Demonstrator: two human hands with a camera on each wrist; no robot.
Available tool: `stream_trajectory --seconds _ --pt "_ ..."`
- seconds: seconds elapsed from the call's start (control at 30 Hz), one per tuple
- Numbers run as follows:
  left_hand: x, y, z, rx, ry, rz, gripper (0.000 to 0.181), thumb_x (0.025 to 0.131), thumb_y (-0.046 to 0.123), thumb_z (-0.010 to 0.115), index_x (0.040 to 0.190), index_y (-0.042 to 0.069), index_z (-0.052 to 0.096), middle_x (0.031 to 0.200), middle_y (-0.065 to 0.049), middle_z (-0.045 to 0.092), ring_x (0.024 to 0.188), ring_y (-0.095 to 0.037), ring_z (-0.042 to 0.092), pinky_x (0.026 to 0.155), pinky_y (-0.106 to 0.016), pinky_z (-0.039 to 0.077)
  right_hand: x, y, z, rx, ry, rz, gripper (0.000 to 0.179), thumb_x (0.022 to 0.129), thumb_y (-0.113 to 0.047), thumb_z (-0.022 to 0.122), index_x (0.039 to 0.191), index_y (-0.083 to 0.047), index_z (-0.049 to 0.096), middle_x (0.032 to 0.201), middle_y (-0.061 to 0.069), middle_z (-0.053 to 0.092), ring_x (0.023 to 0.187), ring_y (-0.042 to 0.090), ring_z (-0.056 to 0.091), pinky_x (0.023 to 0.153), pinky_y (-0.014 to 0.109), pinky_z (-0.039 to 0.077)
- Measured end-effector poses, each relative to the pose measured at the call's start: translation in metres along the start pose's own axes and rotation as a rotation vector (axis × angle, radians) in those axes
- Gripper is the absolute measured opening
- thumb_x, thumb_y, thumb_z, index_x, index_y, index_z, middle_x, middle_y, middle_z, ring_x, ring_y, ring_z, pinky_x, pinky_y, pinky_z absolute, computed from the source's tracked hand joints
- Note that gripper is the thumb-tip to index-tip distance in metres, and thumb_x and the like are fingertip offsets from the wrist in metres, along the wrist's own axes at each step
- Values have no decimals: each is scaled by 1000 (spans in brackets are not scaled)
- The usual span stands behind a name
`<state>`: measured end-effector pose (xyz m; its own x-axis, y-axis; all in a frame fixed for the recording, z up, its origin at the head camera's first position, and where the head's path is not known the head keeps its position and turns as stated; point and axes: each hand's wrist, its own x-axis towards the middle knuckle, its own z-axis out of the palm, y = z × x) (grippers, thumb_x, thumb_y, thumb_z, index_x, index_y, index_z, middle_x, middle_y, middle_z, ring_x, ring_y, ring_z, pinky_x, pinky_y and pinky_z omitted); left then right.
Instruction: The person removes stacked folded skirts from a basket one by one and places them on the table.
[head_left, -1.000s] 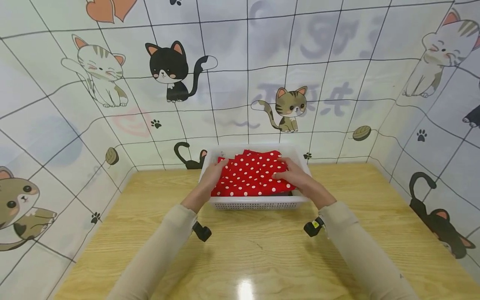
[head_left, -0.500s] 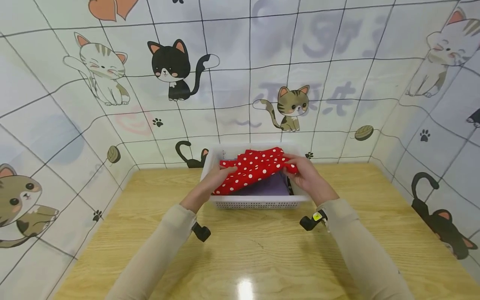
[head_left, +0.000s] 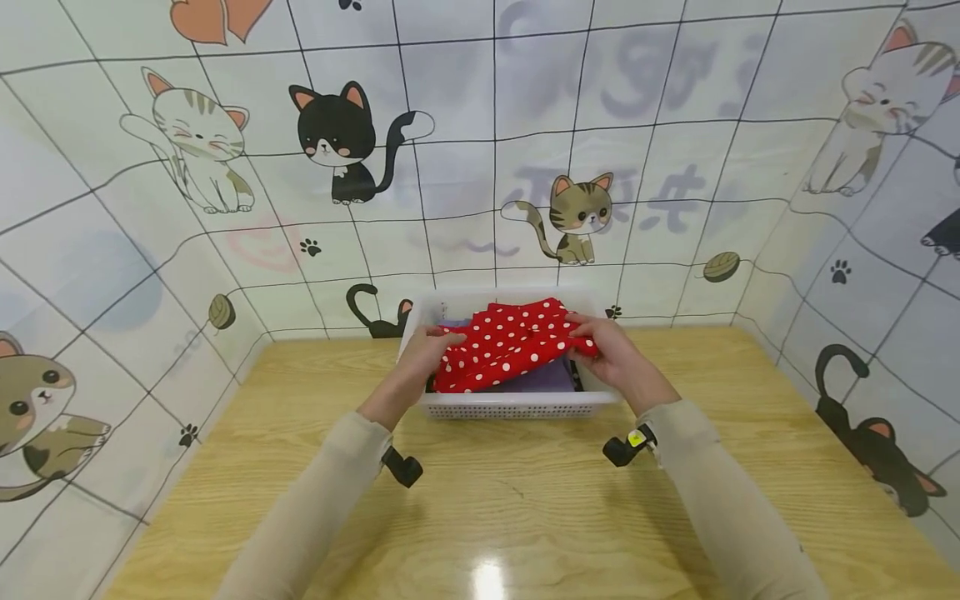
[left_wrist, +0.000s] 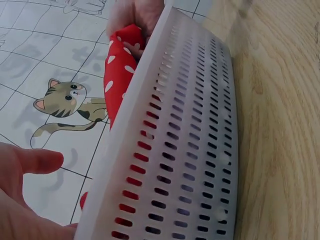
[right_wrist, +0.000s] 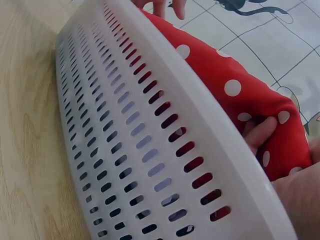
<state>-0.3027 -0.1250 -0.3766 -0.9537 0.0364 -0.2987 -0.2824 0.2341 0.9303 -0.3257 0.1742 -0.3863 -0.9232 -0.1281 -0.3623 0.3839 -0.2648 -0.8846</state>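
A red cloth with white polka dots (head_left: pixel 510 337) lies rumpled over the contents of a white plastic basket (head_left: pixel 517 400). My right hand (head_left: pixel 618 358) grips its right end, fingers tucked into the fold, as the right wrist view shows of the cloth (right_wrist: pixel 232 87). The front edge there is raised, and purple fabric (head_left: pixel 540 379) shows beneath. At the basket's left side is my left hand (head_left: pixel 420 358), its thumb straight and overlapping the cloth in the head view. In the left wrist view, a gap stands between this hand's thumb (left_wrist: pixel 42 161) and fingers.
The basket has slotted walls (left_wrist: pixel 185 125) and stands on a wooden table (head_left: pixel 517 500), close to the back wall (head_left: pixel 465 167) printed with cartoon cats. Side walls rise at left and right. A small black camera hangs under each wrist.
The cloth's front right edge has been lifted and folded back by my right hand, uncovering the purple fabric. Lately the cloth has sunk slightly, while my left hand has shifted a little left.
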Motion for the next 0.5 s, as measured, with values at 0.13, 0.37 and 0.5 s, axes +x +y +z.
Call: stream_trajectory --seconds 0.13,0.37,0.5 --pt "4 -4 -1 21 -64 32 68 96 24 67 157 15 37 161 -12 35 145 -34 36 120 -56 38 0 1 2 -91 16 -14 61 103 -7 44 162 -16 34 174 4 15 134 25 41 74 16 57" --pt "15 -4 -2 183 -94 -9 52 93 22 72 143 17 58 154 -12 46 138 -34 44 114 -54 44 2 2 4 -222 45 -21 60 103 -9 47 162 -14 36 173 9 19 142 30 39 76 18 58" --pt "19 -3 0 183 -57 -13 45 90 21 76 133 15 63 149 -11 51 137 -33 45 114 -54 44 3 3 4 -260 27 -14 62 102 -5 45 162 -15 34 173 11 17 146 33 36 77 20 58"
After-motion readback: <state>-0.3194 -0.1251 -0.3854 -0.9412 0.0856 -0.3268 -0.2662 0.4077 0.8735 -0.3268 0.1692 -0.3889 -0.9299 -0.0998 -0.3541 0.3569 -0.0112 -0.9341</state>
